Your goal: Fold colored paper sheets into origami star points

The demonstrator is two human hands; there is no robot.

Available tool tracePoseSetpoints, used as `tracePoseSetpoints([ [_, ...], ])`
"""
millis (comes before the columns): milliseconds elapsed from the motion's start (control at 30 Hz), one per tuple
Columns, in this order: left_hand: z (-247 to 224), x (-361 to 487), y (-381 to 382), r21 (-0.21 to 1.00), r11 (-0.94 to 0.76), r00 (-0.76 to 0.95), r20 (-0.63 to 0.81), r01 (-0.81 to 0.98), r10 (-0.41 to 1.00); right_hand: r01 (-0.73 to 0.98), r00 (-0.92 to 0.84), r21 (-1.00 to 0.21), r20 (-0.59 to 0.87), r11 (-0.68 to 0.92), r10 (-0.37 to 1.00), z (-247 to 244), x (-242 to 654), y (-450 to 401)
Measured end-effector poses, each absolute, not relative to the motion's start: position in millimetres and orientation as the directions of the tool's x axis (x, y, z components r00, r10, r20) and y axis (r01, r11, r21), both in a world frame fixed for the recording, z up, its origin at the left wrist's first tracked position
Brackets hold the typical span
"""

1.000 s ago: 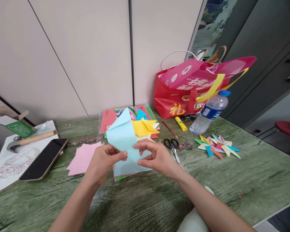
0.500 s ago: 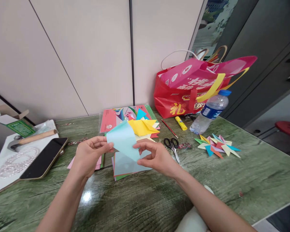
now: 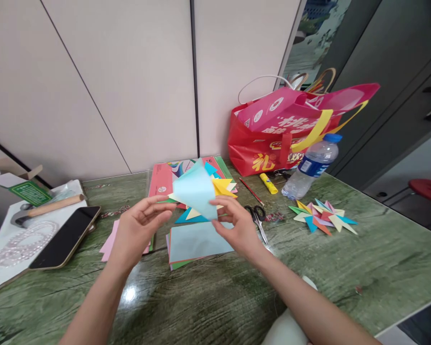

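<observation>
A light blue sheet of paper [image 3: 195, 188], curved and folded over to a point at the top, is up in the air above the table. My right hand [image 3: 237, 225] pinches its lower right corner between thumb and fingers. To the left of the sheet is my left hand [image 3: 140, 227], its thumb and fingers apart and nothing between them. Beneath the hands lies a stack of coloured paper [image 3: 197, 244] with a light blue sheet on top. Behind the held sheet are folded paper pieces in yellow [image 3: 223, 186] and blue, partly hidden by it.
Black-handled scissors [image 3: 259, 221], a red pencil [image 3: 250, 190] and a yellow glue stick [image 3: 268, 183] lie to the right. Beyond them stand a water bottle [image 3: 311, 165] and a red bag [image 3: 247, 143]. A paper star [image 3: 323, 216] lies far right; a phone [image 3: 66, 237] and hammer [image 3: 53, 207] at left.
The held sheet has moved right and slightly up with my right hand. My left hand has let go of its left edge, and its fingers have spread.
</observation>
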State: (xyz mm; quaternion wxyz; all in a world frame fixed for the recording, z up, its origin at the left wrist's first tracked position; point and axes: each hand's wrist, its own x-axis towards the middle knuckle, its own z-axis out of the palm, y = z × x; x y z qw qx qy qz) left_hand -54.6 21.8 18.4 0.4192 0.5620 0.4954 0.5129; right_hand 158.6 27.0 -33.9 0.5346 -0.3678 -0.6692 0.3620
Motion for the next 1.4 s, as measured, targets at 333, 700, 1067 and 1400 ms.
tracePoseSetpoints([
  [333,-26,-45,22,0.402,-0.265,0.349,-0.153,0.876,0.924,-0.116,0.098,-0.960,0.243,0.254,0.965,-52,172,58],
  [700,-28,-46,19,0.323,-0.330,0.413,-0.236,0.887,0.879,0.379,-0.331,-0.867,0.201,0.325,0.922,-54,170,50],
  [1067,-22,-45,16,0.303,-0.355,0.432,-0.244,0.885,0.868,0.604,-0.647,-0.562,0.069,0.565,0.759,-55,163,34],
  [1400,-15,-42,13,0.283,-0.334,0.411,-0.283,0.899,0.867,0.917,-0.201,-0.341,0.050,0.205,0.978,-59,174,52],
])
